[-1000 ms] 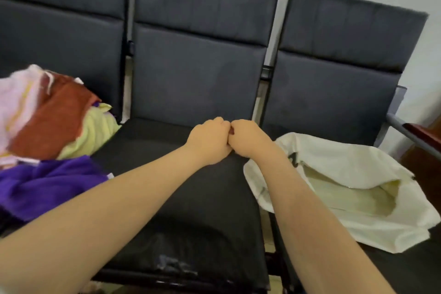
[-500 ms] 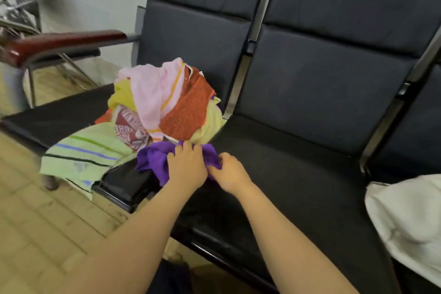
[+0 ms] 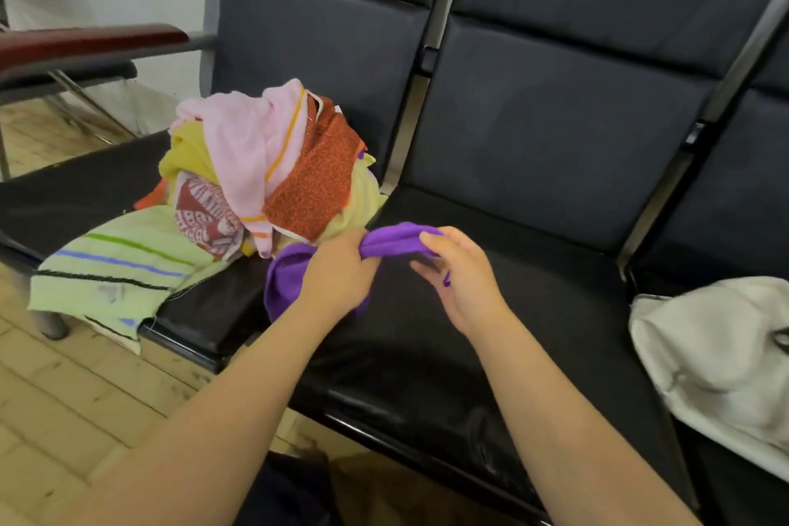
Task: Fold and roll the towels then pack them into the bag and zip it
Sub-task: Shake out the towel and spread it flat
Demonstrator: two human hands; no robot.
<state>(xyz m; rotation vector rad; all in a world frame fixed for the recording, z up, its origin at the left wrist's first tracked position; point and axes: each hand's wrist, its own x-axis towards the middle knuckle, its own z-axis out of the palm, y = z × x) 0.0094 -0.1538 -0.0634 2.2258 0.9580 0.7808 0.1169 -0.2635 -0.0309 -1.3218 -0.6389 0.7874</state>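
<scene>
Gripping the purple towel [image 3: 393, 241] at both ends: left hand [image 3: 337, 273] is clenching the bunched part, right hand [image 3: 461, 273] is pinching the other end. Towel is sitting at 4 o'clock from the pile [image 3: 256, 167], over the seat [image 3: 427, 354]. Step: taking the first towel. Next probably calling for spreading it flat to fold. Bag [image 3: 717, 354] is lying at 3 o'clock, well apart

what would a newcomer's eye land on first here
The purple towel stands out, stretched between the left hand, which grips it, and the right hand, which pinches its other end, above the middle seat. Just behind the hands, a bright towel pile is heaped on the left seat. A white bag lies at the right edge.
</scene>
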